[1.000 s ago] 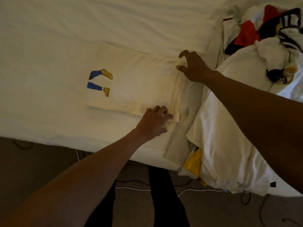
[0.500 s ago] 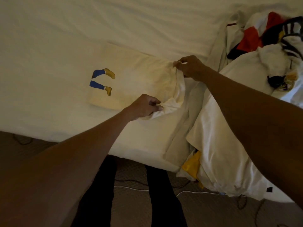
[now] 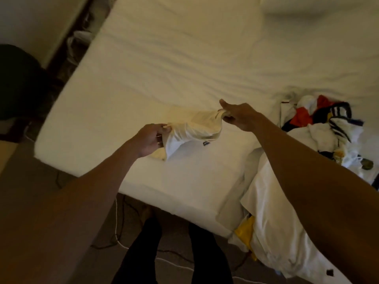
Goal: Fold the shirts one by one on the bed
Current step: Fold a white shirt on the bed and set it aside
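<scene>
The cream shirt [image 3: 196,127] hung between two hands just above the bed [image 3: 184,64], close to the near mattress edge, with its lower fold touching the sheet. The left hand [image 3: 150,140] pinched the near corner and the right hand [image 3: 239,116] pinched the far corner. Open sheet lay beyond and leftward, up to the left mattress edge.

Count: one held shirt, and one heap of mixed clothes [image 3: 328,128] on the right.

A white cloth [image 3: 272,222] draped over the near edge at right, beside a yellow garment [image 3: 245,232]. Cables [image 3: 116,226] crossed the floor by the person's legs [image 3: 143,259].
</scene>
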